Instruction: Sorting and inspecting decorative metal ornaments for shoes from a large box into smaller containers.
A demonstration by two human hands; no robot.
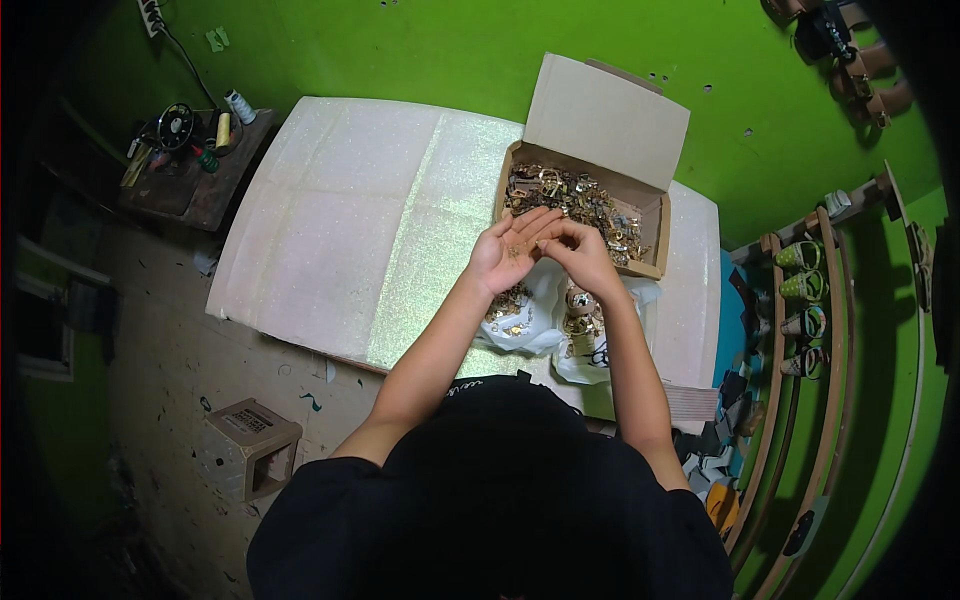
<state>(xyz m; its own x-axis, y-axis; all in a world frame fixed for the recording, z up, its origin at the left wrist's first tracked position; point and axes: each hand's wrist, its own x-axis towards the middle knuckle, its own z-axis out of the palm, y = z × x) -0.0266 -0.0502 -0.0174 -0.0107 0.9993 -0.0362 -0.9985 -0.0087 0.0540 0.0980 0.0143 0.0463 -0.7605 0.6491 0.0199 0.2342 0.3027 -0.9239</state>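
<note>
My left hand (502, 254) is turned palm up, its fingers stretched out flat. A few tiny gold-coloured bits (514, 253) seem to lie on that palm, too small to name. Over the palm's edge, the thumb and fingertips of my right hand (581, 255) are pinched together; what they hold, if anything, is hidden. Just beyond both hands stands an open cardboard box (650, 268) with many metal buckles (560, 190) in gold and dark tones. Two white plastic bags (540, 338) below the hands hold more small shiny metal pieces (515, 322).
A glittery white sheet (330, 220) covers the table. At left is a small wooden stand (205, 195) with thread spools (223, 130). A wooden rack (775, 420) with sandals (802, 255) stands at right. A box-shaped stool (250, 450) sits on the floor.
</note>
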